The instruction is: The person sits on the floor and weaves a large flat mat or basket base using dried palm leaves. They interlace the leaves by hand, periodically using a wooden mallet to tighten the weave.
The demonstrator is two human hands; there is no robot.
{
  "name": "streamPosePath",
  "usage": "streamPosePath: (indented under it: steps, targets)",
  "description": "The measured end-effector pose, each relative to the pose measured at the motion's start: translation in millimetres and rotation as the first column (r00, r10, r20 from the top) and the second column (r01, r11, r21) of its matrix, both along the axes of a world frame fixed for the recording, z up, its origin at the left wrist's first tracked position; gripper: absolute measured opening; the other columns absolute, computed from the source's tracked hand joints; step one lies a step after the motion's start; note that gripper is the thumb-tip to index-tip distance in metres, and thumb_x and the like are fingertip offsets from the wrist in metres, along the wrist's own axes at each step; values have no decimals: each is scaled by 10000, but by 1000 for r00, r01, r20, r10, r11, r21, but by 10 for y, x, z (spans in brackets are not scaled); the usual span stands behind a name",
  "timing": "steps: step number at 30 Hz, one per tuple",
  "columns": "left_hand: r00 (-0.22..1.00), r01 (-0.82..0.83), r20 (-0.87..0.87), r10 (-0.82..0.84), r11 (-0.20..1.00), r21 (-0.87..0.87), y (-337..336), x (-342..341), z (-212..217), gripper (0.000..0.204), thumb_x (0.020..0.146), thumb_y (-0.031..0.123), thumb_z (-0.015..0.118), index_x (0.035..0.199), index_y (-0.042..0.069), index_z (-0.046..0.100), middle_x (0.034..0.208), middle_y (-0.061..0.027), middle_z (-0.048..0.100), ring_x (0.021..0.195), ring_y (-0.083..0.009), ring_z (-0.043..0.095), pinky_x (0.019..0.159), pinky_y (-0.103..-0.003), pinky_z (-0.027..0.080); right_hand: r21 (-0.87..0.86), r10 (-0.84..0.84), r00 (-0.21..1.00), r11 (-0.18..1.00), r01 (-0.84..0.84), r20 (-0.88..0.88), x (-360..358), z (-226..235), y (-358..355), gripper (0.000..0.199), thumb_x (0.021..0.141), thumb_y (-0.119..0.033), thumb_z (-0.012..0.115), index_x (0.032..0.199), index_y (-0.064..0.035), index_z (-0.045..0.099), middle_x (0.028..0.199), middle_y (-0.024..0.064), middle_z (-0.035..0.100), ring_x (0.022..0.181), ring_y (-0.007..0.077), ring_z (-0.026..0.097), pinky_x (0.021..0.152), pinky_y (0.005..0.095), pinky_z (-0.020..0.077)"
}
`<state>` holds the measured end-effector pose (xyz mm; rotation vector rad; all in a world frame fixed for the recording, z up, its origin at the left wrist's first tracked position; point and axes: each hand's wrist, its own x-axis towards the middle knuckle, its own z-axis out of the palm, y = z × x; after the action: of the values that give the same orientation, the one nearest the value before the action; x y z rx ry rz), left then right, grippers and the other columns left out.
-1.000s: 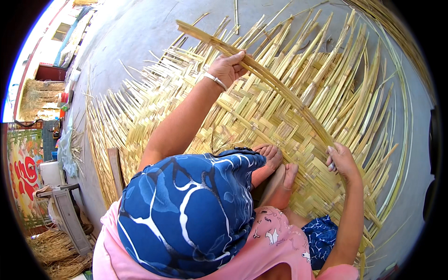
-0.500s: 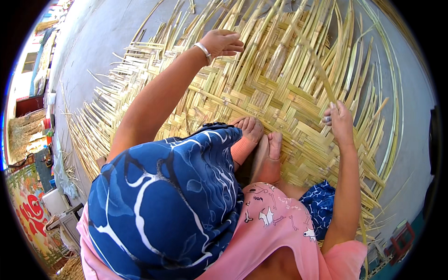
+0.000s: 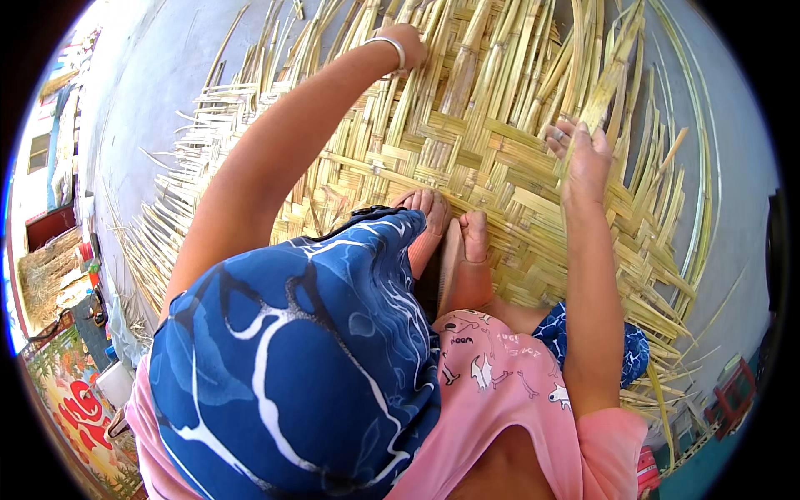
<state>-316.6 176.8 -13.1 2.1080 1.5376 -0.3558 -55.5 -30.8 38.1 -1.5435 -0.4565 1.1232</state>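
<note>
A half-woven mat of split reed strips (image 3: 508, 179) spreads over the floor under my feet, with long loose strip ends fanning out around its far and side edges. My right hand (image 3: 586, 162) grips a long flat reed strip (image 3: 606, 93) between thumb and fingers; the strip rises away from me above the right part of the weave. At the upper middle, my left hand (image 3: 407, 43), with a silver bangle on the wrist, is curled down among the upright loose strips. Its fingertips are hidden, so what it grips cannot be made out.
My bare feet (image 3: 432, 208) stand on the mat's near part. Grey floor (image 3: 158, 100) borders the weave. Several long greenish strips (image 3: 708, 158) lie on the right. Bundles of straw (image 3: 48, 262) and household things line the left edge; a reddish frame (image 3: 735, 390) stands at lower right.
My left hand has reached farther away and its spread fingers have curled down. My right hand has moved farther away and slightly left, and its strip now points up and to the right.
</note>
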Motion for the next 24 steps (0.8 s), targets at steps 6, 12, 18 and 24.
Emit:
streamPosePath:
  steps: [6,12,18,24]
  targets:
    - [382,-524,427,820,573,-631,-212,22,386,437,917,440,485,1047,33,578,819,-118,642,781,-221,653,677,-400,564,58,25,999,998,-23,-37,-226,-11,231,248,980,-117,379,1108,90,424,977,185,594,859,241,654,704,284,550]
    - [392,-306,346,853,475,-825,-27,57,330,457,910,451,519,1070,26,571,882,-124,655,798,-231,659,599,-337,541,75,102,993,992,-98,-53,-543,49,461,243,980,-106,362,1135,76,406,1050,194,575,958,265,622,820,330,529]
    - [799,-51,477,365,832,-552,-88,406,418,541,709,547,733,859,34,651,712,-60,636,574,-121,571,532,-257,467,71,112,988,992,-104,-111,-673,56,485,261,987,-122,350,1143,80,406,1079,199,573,1012,281,598,865,341,514]
    - [648,-57,551,526,754,-654,-97,533,417,478,717,418,783,955,30,637,800,-53,616,689,-128,566,607,-278,481,101,103,988,991,-91,-115,-644,16,440,277,991,-132,350,1153,87,405,1094,203,566,1031,291,587,908,361,493]
